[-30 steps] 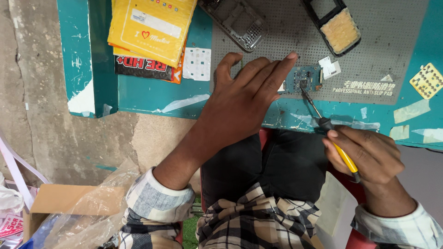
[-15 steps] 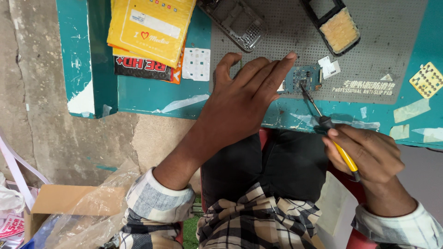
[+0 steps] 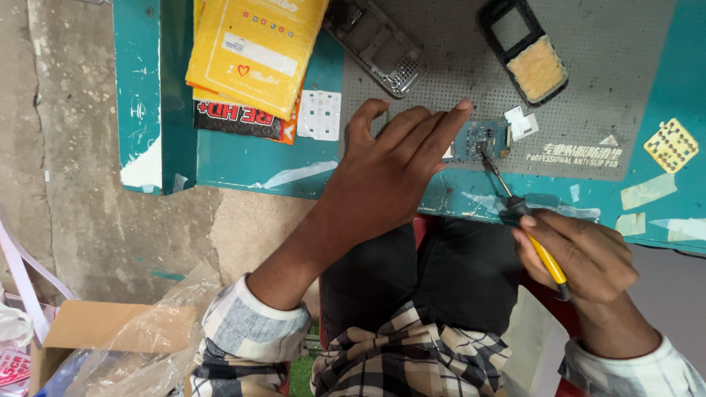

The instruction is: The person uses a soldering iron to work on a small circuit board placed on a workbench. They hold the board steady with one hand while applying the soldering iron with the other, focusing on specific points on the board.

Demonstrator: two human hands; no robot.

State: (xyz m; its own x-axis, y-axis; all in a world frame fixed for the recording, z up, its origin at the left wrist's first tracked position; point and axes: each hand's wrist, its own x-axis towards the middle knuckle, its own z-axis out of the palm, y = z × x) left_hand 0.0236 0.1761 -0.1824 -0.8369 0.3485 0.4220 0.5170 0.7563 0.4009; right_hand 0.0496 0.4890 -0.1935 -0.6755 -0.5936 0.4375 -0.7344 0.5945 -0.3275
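My left hand (image 3: 386, 173) lies flat on the grey perforated mat (image 3: 588, 81), fingertips pressing beside a small blue-green circuit board (image 3: 485, 138). My right hand (image 3: 581, 254) grips a screwdriver (image 3: 526, 224) with a yellow and black handle; its tip touches the board. A dark phone frame (image 3: 379, 44) lies at the mat's top left. A black phone housing with a tan pad (image 3: 526, 51) sits at the top right.
The teal workbench (image 3: 243, 158) carries a stack of yellow packets (image 3: 254, 51), a white keypad sheet (image 3: 318, 115) and a small yellow keypad piece (image 3: 669, 145). A cardboard box with clear plastic (image 3: 110, 338) stands on the concrete floor at lower left.
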